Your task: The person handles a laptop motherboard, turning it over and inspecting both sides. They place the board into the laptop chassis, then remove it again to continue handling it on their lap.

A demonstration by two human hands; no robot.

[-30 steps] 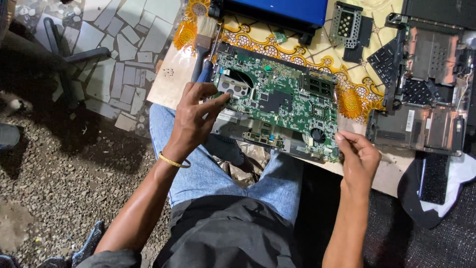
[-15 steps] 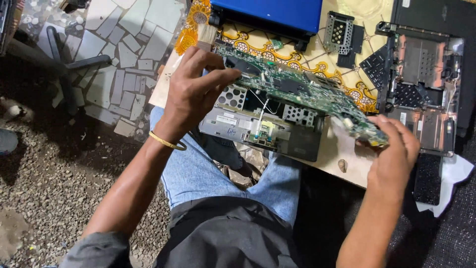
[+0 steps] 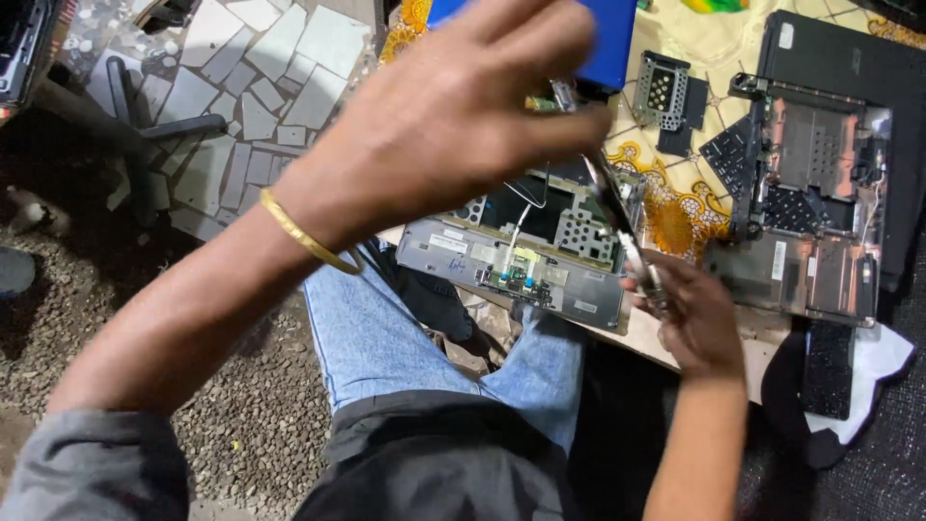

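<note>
A green circuit board (image 3: 617, 207) stands almost on edge, so I see only its thin side. My left hand (image 3: 453, 106), raised close to the camera and blurred, grips its upper end. A gold bangle (image 3: 304, 236) sits on that wrist. My right hand (image 3: 690, 318) grips the board's lower end. Below the board lies a grey laptop base (image 3: 511, 260) with metal grilles, wires and a small green part showing inside.
A second opened laptop shell (image 3: 810, 212) lies at the right on a yellow patterned cloth (image 3: 680, 217). A small metal bracket (image 3: 661, 92) and a blue flat case (image 3: 608, 39) sit at the back. Gravel (image 3: 87, 318) and broken tiles (image 3: 251, 87) lie at the left.
The circuit board has been lifted off the laptop base and turned up on edge. My left hand rose toward the camera; my right hand moved in under the board's lower end.
</note>
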